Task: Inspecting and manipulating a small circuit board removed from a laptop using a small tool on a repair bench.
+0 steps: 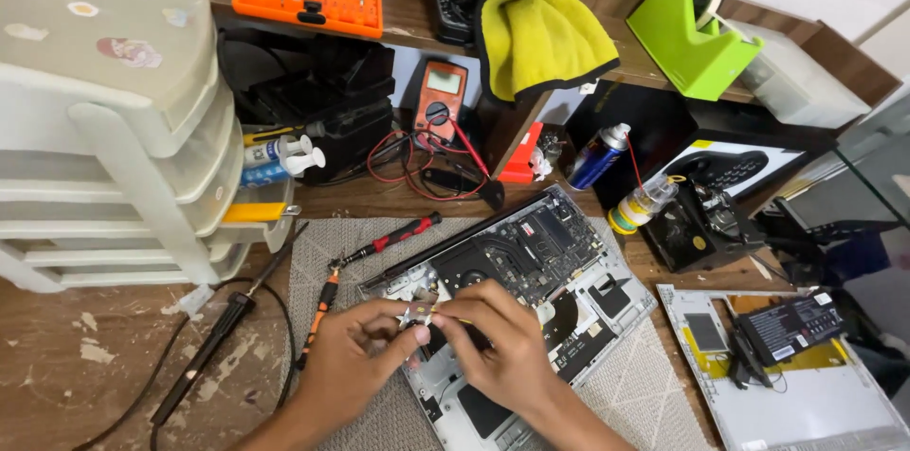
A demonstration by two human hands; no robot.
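I see one opened laptop [531, 271]; above it my two hands [355, 361] [502, 342], fingers pinching one small metal part [420, 316]; two slim screwdrivers [393, 238] left.

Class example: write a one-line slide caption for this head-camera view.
Both hands, left hand and right hand, pinch a small part above an opened laptop on a cluttered wooden workbench.
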